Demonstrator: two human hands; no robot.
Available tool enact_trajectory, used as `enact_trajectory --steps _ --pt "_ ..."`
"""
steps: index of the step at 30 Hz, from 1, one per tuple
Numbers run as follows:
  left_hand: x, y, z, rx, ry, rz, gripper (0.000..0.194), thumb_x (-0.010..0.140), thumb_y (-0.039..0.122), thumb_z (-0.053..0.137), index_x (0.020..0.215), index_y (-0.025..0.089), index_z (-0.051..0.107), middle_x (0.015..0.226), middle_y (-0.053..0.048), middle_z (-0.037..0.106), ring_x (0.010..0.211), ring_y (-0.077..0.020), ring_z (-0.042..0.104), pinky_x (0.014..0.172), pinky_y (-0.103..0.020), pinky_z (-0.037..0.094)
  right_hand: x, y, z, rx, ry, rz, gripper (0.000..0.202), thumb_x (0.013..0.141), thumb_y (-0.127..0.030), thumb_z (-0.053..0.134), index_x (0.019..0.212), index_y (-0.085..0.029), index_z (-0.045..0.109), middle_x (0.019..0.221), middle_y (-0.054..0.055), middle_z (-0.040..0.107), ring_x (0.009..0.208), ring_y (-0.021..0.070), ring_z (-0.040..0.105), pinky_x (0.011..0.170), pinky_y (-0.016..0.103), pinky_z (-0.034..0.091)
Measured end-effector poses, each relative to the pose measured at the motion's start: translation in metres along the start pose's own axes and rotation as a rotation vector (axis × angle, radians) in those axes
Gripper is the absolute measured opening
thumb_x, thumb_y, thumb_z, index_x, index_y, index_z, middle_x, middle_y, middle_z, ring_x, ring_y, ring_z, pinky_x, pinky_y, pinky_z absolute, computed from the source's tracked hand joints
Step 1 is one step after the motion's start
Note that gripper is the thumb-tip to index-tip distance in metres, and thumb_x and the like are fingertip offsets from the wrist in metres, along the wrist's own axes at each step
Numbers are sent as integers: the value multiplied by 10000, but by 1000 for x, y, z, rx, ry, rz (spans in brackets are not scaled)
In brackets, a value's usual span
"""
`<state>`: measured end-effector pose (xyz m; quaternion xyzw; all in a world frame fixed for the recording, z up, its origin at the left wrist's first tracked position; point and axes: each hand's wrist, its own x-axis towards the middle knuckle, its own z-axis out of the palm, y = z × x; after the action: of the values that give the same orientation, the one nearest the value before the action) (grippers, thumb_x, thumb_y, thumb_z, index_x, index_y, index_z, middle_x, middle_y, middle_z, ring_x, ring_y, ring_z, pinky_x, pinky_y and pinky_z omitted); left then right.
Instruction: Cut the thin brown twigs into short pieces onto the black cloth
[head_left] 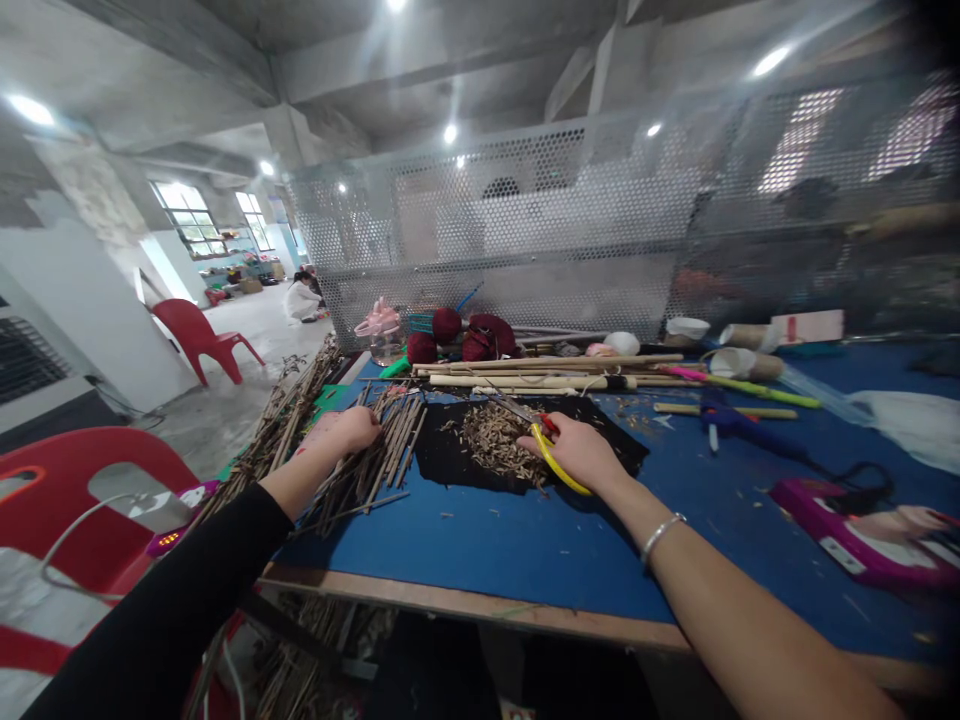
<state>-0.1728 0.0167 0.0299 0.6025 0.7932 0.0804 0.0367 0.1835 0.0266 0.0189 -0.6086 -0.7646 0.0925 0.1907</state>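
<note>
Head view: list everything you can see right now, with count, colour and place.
table: one, blue top, centre
black cloth: one, on the table
cut bits: a pile, brown, on the cloth
sticks: many, brown, left end of the table
bamboo poles: several, pale, behind the cloth
yarn balls: about four, dark red, back of the table
glue gun: one, blue, right of the cloth
mesh panel: one, grey, behind the table
chairs: two, red, left
left hand: on the sticks
right hand: holding scissors, yellow and red handles, over the cloth
bracelet: one, silver, right wrist
</note>
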Motion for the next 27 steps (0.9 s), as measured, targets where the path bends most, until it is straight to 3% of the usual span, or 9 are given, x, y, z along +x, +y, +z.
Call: enact_trajectory --steps 6,10,14,19,24,27 --pt "-1 4 -2 45 15 -44 262 715 338 552 852 127 623 717 -116 667 775 -206 621 675 -241 423 1 1 1 -2 5 7 408 678 -599 506 797 -211 543 754 55 636 635 180 566 504 228 293" --pt "0 11 -1 70 14 -49 233 692 320 572 814 134 642 727 -137 670 780 -237 631 694 -266 439 0 0 0 -1 -8 7 417 682 -601 502 814 -209 550 760 62 639 656 186 573 514 230 307" --pt "12 27 -1 79 31 -29 257 708 307 535 812 109 662 875 -204 659 861 -286 615 754 -331 442 2 2 -1 -16 -20 65 430 678 -615 495 813 -211 556 773 66 643 695 204 585 529 241 329" --pt "35 47 6 5 74 -13 345 787 364 422 939 162 658 994 -164 646 955 -258 588 800 -325 433 10 15 -8 -56 -15 161 484 665 -648 474 824 -200 562 791 86 642 739 238 597 550 266 357" --pt "57 54 12 -111 60 -94 311 635 363 620 833 130 677 950 -187 652 910 -289 597 734 -307 444 18 34 -18 -78 -12 230 530 672 -676 432 831 -191 574 825 111 647 763 261 606 583 300 400" --pt "67 54 2 -230 53 -106 239 584 328 661 716 129 670 831 -163 668 837 -274 610 664 -277 442 23 46 -19 -101 -48 265 562 670 -671 445 877 -170 596 898 145 647 825 282 609 643 328 430"
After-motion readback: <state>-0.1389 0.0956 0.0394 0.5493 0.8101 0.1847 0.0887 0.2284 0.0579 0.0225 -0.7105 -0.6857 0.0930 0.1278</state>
